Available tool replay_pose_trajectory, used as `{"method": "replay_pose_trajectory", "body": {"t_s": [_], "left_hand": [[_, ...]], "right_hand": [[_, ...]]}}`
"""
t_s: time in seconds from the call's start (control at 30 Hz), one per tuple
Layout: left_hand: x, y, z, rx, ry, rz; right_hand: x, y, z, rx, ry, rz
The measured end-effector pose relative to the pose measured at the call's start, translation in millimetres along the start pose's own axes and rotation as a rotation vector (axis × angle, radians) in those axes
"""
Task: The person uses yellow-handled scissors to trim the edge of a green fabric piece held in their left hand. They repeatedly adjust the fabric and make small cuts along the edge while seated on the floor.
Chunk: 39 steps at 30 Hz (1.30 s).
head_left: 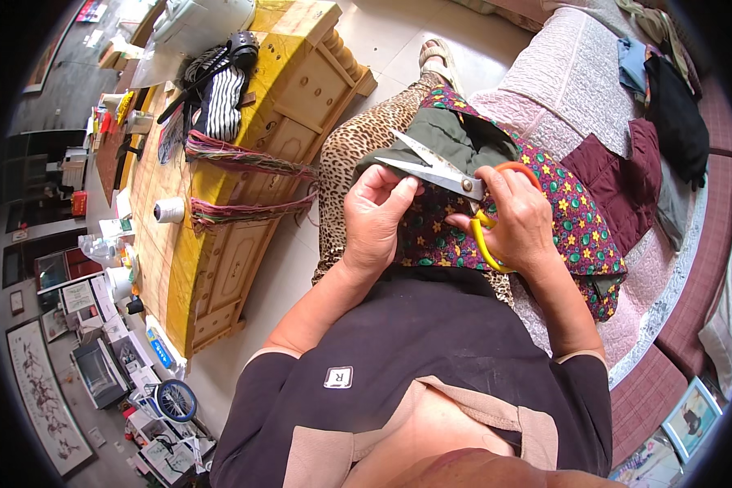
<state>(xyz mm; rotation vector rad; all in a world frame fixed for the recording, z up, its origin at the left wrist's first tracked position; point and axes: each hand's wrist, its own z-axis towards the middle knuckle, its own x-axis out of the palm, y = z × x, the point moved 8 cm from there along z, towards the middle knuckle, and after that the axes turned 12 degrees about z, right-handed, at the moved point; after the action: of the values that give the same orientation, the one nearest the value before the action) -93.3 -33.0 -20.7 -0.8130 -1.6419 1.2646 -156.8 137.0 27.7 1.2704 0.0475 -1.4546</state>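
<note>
My right hand (521,222) grips a pair of scissors (445,177) with one orange and one yellow handle loop. The blades are spread apart and point left, across my lap. Close to the lower blade, the thumb and fingers of my left hand (375,222) are pinched together; what they pinch is too small to tell. Across my lap lies a floral cloth garment (576,235) in purple with yellow flowers and green dots. Dark green padded fabric (442,128) shows at its far side, partly behind the blades and both hands.
A carved wooden table (232,268) stands to my left. On it are a thread spool (169,210), hanks of coloured yarn (244,160) and a striped cloth (224,104). To my right, a quilted sofa cover (561,61) bears a maroon garment (616,183) and dark clothes (677,119).
</note>
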Motion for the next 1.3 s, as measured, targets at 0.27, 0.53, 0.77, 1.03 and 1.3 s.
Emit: {"method": "replay_pose_trajectory", "body": {"t_s": [0.27,0.53,0.77,1.03,1.3], "left_hand": [[0.2,1.0,1.7,-0.019,-0.011,-0.004],[-1.7,2.4,-1.2,-0.035,-0.024,0.004],[0.8,-0.1,1.5,-0.031,-0.013,-0.057],[0.6,20.3,0.3,-0.177,0.01,-0.028],[3.3,22.3,-6.4,-0.193,0.033,0.091]], "right_hand": [[4.3,-3.1,-2.1,0.033,0.007,0.038],[4.7,-3.3,-2.7,0.011,0.025,0.063],[22.7,-63.3,-15.0,0.598,-0.045,0.68],[68.4,-25.2,-19.0,0.796,-0.143,1.428],[86.4,-30.6,-15.2,0.791,-0.425,1.686]]}}
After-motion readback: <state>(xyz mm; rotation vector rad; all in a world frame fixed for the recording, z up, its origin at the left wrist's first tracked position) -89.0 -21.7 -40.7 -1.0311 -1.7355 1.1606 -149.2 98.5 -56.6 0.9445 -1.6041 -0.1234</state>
